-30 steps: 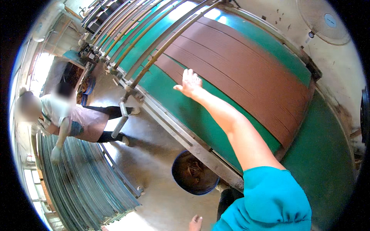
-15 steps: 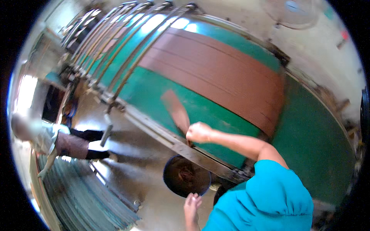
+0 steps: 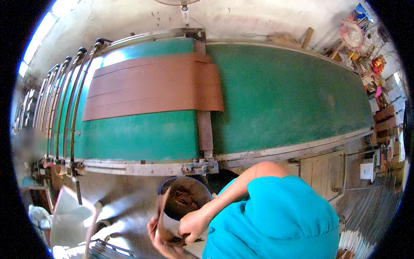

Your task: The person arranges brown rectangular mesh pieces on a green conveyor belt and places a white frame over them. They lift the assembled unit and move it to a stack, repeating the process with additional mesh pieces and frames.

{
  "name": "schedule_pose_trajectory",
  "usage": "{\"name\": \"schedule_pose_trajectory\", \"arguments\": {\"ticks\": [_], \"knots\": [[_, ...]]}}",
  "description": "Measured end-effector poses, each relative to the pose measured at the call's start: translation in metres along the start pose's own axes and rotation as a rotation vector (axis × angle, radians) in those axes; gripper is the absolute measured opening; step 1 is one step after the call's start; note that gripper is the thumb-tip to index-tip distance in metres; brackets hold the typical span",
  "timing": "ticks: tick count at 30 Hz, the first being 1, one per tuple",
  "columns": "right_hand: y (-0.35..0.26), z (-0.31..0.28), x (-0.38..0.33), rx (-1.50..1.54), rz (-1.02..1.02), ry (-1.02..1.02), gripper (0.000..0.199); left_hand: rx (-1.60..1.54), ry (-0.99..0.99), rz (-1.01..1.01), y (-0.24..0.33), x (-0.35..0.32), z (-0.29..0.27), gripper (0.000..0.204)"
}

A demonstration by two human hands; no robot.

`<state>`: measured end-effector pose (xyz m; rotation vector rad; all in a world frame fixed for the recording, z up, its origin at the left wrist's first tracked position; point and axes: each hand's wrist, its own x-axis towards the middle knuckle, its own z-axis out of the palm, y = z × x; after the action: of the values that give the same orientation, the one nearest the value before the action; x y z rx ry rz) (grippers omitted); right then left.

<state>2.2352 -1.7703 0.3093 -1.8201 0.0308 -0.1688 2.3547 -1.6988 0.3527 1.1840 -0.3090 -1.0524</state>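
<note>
1. Along the left end of the green belt table (image 3: 142, 138), a row of metal rollers (image 3: 64, 108) runs across it, with a blurred co-worker (image 3: 28, 144) standing off that end.
2. Flat brown strips (image 3: 151, 88) lie side by side on the belt's left half, their right ends draped over the crossbar (image 3: 206, 129) that spans the table, probably so they stay flat and aligned.
3. Just below the table's near edge sits a dark bucket (image 3: 185, 200) holding brown scraps, handy for whatever comes off the belt.
4. The left hand (image 3: 160, 239) is curled under a thin brown strip (image 3: 163, 213), fingers grasping its lower part; the strip stands up beside the bucket's left rim.
5. The right hand (image 3: 193, 225) is clenched on the same strip's lower end, touching the left hand, seemingly to fold or bundle it.
6. The right half of the belt carries nothing visible.
</note>
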Motion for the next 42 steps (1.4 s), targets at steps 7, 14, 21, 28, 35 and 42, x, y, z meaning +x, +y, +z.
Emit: {"name": "schedule_pose_trajectory", "arguments": {"ticks": [7, 14, 21, 28, 35, 42], "knots": [[0.053, 0.081, 0.060, 0.033, 0.039, -0.149, 0.022, 0.591, 0.367, 0.223, -0.001, -0.052, -0.076, 0.048], [0.096, 0.035, -0.031, -0.259, 0.445, -0.255, 0.032, 0.758, 0.580, -0.282, -0.092, -0.088, -0.148, 0.050], [0.116, -0.008, -0.147, -0.208, 0.823, 0.272, 0.033, 0.623, 0.453, -0.318, -0.115, -0.069, -0.161, 0.045], [0.115, -0.030, -0.136, -0.204, 0.816, 0.403, 0.031, 0.649, 0.282, -0.227, -0.091, -0.006, -0.103, 0.041], [0.128, -0.058, -0.112, -0.303, 0.744, 0.392, 0.029, 0.591, 0.177, -0.189, -0.080, 0.038, -0.093, 0.039], [0.125, -0.065, -0.100, -0.270, 0.769, 0.456, 0.027, 0.545, 0.166, -0.188, -0.077, 0.058, -0.089, 0.030]]}}
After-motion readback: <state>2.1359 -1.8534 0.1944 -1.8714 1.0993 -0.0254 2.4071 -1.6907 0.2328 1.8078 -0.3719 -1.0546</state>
